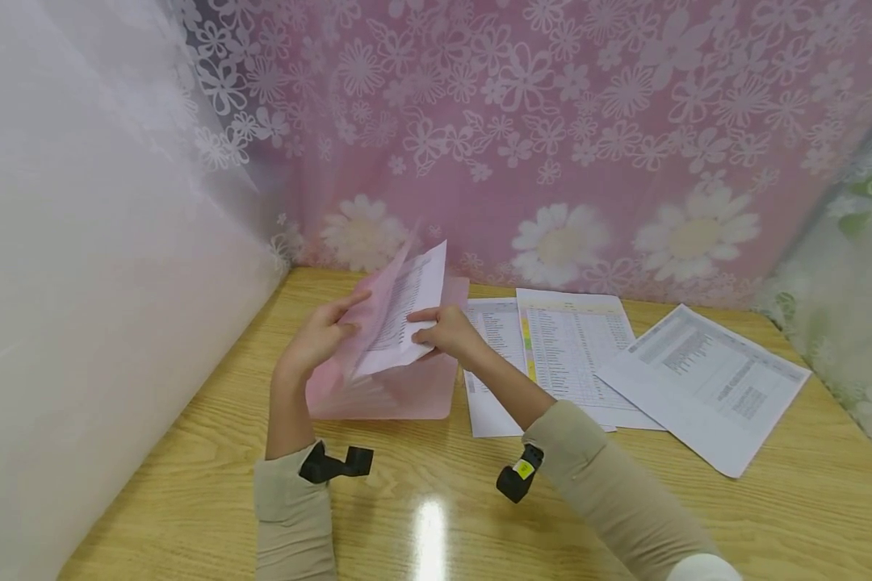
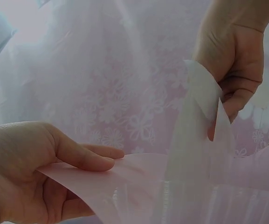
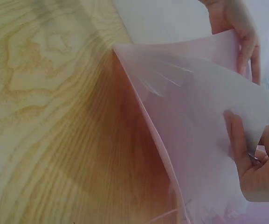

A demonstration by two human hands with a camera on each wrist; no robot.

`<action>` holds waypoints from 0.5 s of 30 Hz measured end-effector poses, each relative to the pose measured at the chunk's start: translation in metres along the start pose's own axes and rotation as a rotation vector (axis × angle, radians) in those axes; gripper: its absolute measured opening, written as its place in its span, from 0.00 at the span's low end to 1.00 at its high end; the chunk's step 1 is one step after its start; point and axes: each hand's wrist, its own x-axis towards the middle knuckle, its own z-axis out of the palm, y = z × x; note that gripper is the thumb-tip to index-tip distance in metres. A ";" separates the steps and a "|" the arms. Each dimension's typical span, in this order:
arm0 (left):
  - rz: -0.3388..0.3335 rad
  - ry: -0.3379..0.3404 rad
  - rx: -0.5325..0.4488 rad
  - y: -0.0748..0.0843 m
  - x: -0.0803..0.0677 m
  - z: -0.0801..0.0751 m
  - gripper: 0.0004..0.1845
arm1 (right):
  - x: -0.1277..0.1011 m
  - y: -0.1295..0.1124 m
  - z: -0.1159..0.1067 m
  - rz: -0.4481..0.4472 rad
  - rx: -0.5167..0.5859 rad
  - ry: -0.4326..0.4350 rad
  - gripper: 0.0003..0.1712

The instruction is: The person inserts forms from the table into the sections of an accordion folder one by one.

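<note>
A pink plastic folder (image 1: 421,395) lies spread at the left of the table, its front cover lifted. My left hand (image 1: 318,335) pinches the edge of that cover between thumb and fingers, as the left wrist view also shows with the pink sheet (image 2: 125,186). Between the covers a printed white paper (image 1: 407,303) stands tilted. My right hand (image 1: 446,332) pinches this paper near its right edge; in the right wrist view its fingers (image 3: 237,140) lie against the paper. The paper's lower edge is inside the folder.
Right of the folder, printed sheets lie on the wooden table (image 1: 421,516): one partly covered (image 1: 497,339), one with a coloured strip (image 1: 574,355), and one turned askew (image 1: 705,387). A flowered pink curtain (image 1: 480,121) hangs behind; a pale wall (image 1: 116,242) borders the left.
</note>
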 end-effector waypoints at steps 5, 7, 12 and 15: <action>0.000 -0.004 0.013 0.002 -0.001 0.000 0.28 | 0.001 0.006 0.013 -0.019 -0.008 0.034 0.22; -0.005 -0.003 0.011 0.002 -0.001 0.000 0.28 | 0.002 0.007 0.018 -0.026 -0.018 0.049 0.22; -0.011 -0.001 0.005 0.003 0.000 0.001 0.28 | 0.002 0.010 0.028 -0.043 -0.055 0.078 0.21; -0.012 -0.005 0.004 0.003 0.001 0.001 0.28 | 0.002 0.012 0.032 -0.048 -0.087 0.084 0.21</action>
